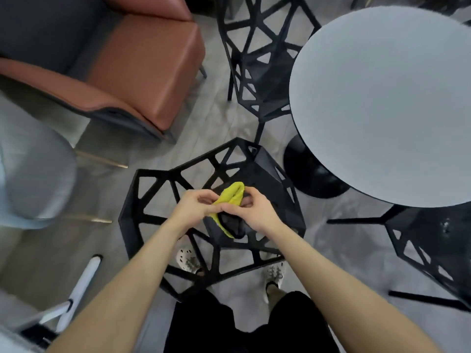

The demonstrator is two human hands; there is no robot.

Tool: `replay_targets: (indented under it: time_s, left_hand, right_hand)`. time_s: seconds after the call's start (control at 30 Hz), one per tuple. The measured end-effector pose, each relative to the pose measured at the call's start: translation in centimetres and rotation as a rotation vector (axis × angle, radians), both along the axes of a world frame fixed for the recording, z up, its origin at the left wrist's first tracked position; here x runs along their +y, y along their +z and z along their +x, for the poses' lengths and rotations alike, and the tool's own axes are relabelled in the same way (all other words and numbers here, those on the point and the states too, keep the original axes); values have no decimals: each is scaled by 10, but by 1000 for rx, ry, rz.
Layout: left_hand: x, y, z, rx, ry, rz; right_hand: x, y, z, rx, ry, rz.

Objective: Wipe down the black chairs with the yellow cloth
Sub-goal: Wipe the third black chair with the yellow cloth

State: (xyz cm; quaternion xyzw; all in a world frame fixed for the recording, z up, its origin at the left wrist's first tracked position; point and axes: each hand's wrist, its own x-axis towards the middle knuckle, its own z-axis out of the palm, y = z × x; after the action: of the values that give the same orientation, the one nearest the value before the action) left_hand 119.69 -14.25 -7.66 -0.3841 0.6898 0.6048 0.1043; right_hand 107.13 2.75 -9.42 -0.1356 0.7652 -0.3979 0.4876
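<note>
A café or lounge seating area: matching black lattice chairs [265, 171] cluster around a round grey pedestal table [382, 105]. A brown leather armchair [142, 72] and a pale upholstered chair [38, 179] on gold-coloured legs stand nearby on a grey hard floor [216, 128].

left hand [195, 206] & right hand [254, 210] pinching yellow cloth [230, 197], over black chair [153, 200]

Cloth [230, 197] fuzzy; chair [153, 197] matt plastic
</note>
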Motion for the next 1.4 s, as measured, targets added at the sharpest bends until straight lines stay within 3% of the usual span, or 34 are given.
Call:
replay_targets:
  time_s: [0.13, 0.2, 0.37, 0.47, 0.53, 0.6, 0.67, 0.73, 0.77, 0.83, 0.93, 1.0, 1.07, 1.13, 1.2, 1.3, 1.4]
  left_hand:
    - [20, 2, 36, -44, 135, 240]
    - [26, -2, 52, -26, 120, 213]
    - [24, -28, 85, -163, 31, -295]
    - [38, -38, 87, -174, -102, -553]
    - [55, -40, 77, -126, -91, -644]
    - [79, -38, 61, -65, -4, -700]
    - [106, -40, 42, -5, -15, -633]
    - [141, -44, 29, -5, -136, -515]
    - [159, -50, 26, -4, -155, -475]
    - [195, -68, 24, -41, 8, -379]
    - [251, -113, 20, -372, 407, -178]
    - [291, -149, 12, -578, 616, 99]
    - [328, -185, -1, -599, 770, 396]
    - [348, -220, -16, -498, 964, 567]
    - [353, -254, -32, -456, 1117, 500]
    - [355, -289, -53, -461, 1105, 236]
    - [359, -302, -55, -383, 1169, 152]
  right_hand:
    - [6, 4, 9, -147, 135, -46]
    - [5, -1, 15, -147, 197, -35]
    - [26, -16, 7, 309, 511, 173]
    - [45, -24, 2, 416, 554, 213]
    - [53, -30, 2, 409, 528, 245]
    - [54, -34, 5, 151, 343, 242]
    - [52, -36, 0, -221, 127, 244]
    - [57, -47, -9, -318, 49, 234]
    - [63, -54, -15, -242, 74, 240]
    - [79, -74, -31, -48, 144, 252]
    - [112, -109, -66, 42, 260, 250]
    - [136, -128, -88, 83, 352, 285]
    - [156, -150, -105, 145, 414, 317]
    - [170, -175, -118, 206, 439, 328]
    - [179, -198, -127, 254, 468, 313]
    - [186, -221, -135, 322, 491, 275]
    - [182, -222, -130, 358, 479, 231]
